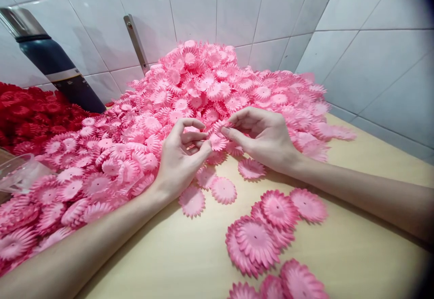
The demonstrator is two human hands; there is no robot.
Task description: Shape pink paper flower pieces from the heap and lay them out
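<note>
Between my two hands is a small pink flower-shaped petal disc point(218, 141) with a scalloped edge. My left hand point(186, 154) pinches its left side between thumb and fingers. At its upper right edge, my right hand point(262, 138) has thumb and forefinger closed on it. Just behind my hands rises a big heap of similar pink petal discs point(203, 82). Loose discs lie under and in front of my hands, among them a pale pink one point(224, 190) and another point(251, 168) below my right hand.
Darker-edged pink discs point(257, 240) lie in small overlapping stacks on the pale wooden table point(152, 249). At the left are a red heap point(30, 113), a dark blue metal bottle point(64, 64) and a clear plastic container point(22, 172). White tiled walls point(271, 9) enclose the back and right.
</note>
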